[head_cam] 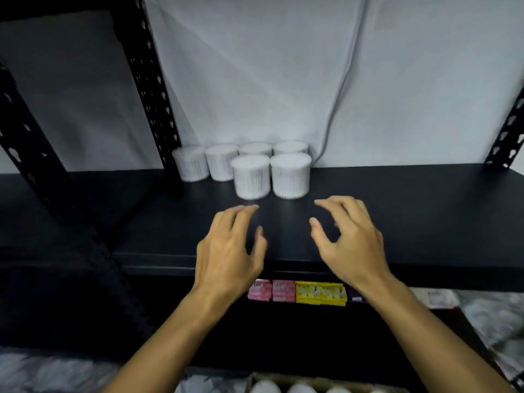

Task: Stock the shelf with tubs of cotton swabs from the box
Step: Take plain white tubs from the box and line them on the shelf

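Several white tubs of cotton swabs stand on the black shelf: a back row against the wall and two in front, the left front tub and the right front tub. My left hand hovers just short of the left front tub, fingers loosely spread, holding nothing. My right hand hovers in front of the right front tub, fingers loosely curved, also holding nothing. A cardboard box with more white tub lids shows at the bottom edge.
Black slotted uprights frame the shelf at left and right. A white cloth hangs behind it. Pink packets and yellow packets sit on the shelf below. The shelf's right half is bare.
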Motion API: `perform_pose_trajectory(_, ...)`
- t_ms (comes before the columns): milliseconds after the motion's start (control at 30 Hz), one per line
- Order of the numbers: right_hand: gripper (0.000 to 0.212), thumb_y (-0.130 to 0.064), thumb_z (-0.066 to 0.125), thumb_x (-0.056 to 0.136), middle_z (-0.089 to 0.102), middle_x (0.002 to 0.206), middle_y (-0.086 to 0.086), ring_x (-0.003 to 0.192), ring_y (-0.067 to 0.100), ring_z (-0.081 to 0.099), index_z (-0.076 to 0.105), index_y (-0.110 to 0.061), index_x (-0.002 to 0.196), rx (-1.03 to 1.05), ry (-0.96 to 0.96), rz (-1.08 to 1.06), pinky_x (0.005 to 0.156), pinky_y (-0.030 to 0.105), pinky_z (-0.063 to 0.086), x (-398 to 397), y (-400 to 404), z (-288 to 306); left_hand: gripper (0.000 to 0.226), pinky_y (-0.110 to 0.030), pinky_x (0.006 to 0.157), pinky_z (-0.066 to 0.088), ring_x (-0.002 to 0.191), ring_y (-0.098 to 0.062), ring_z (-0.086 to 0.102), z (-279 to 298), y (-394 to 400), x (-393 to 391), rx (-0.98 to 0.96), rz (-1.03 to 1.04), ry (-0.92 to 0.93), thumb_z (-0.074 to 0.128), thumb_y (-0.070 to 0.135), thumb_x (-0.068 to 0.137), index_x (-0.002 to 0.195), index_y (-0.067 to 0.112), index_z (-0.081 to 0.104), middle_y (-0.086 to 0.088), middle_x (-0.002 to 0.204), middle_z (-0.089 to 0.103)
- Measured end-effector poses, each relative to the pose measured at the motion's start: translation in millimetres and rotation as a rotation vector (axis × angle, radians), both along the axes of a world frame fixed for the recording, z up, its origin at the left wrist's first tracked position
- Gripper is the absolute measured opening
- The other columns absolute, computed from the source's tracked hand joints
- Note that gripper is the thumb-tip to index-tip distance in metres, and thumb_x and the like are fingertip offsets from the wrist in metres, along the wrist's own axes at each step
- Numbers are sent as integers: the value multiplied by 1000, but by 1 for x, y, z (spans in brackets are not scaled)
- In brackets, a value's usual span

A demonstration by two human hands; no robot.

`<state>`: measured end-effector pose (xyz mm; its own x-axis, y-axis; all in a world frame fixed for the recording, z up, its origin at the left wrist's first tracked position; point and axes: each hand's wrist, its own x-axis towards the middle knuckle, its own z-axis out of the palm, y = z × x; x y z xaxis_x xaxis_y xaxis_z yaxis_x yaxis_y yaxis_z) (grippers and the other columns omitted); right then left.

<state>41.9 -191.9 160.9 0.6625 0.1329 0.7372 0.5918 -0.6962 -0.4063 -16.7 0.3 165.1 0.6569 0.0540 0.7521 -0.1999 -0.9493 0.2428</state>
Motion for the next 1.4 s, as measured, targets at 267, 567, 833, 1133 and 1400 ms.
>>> perform_pose_trajectory(267, 18, -14, 60, 83, 64, 94, 3, 86, 18, 60, 70, -8, 97, -122, -38, 196, 64, 27, 51, -69, -51, -109, 29, -33, 50, 51, 93, -23, 62, -103, -42, -45, 163, -151, 191, 58, 26, 84, 109, 13, 65, -3, 103, 64)
perform_pose_trajectory(567, 36, -32, 46, 90, 49, 126, 1, 112, 23, 54, 56, -23, 123, -729, 826, 114, 90, 34, 46, -93, -131, -261, 70, -40, 86, 48, 116, -27, 53, -250, -119, -44, 264, -270, 1029, 50, 51, 86, 147, 26, 26, -5, 132, 51)
perform_pose_trajectory(833, 87, -51, 64, 78, 9, 153, 8, 138, 30, 20, 15, -34, 148, -897, 1231, 3, 105, 42, 36, -127, -166, -342, 95, -50, 117, 9, 148, -33, 3, -361, -168, -93, 136, -287, 1435, 57, 56, 86, 153, 30, -5, -9, 162, -4)
perform_pose_trajectory(1133, 82, -53, 69, 67, 21, 140, 14, 109, 33, 46, 36, -34, 140, -979, 1150, -76, 99, 51, 38, -140, -151, -372, 95, -47, 118, 3, 148, -34, -9, -399, -185, -107, 140, -231, 1451, 47, 63, 87, 152, 29, -13, -10, 160, -20)
perform_pose_trajectory(1400, 85, -57, 58, 77, 8, 150, 13, 128, 31, 25, 14, -34, 146, -834, 1244, -63, 108, 43, 31, -141, -147, -377, 80, -44, 111, 31, 143, -38, 15, -393, -201, -100, 105, -105, 1490, 55, 35, 96, 154, 30, 0, -17, 160, -4)
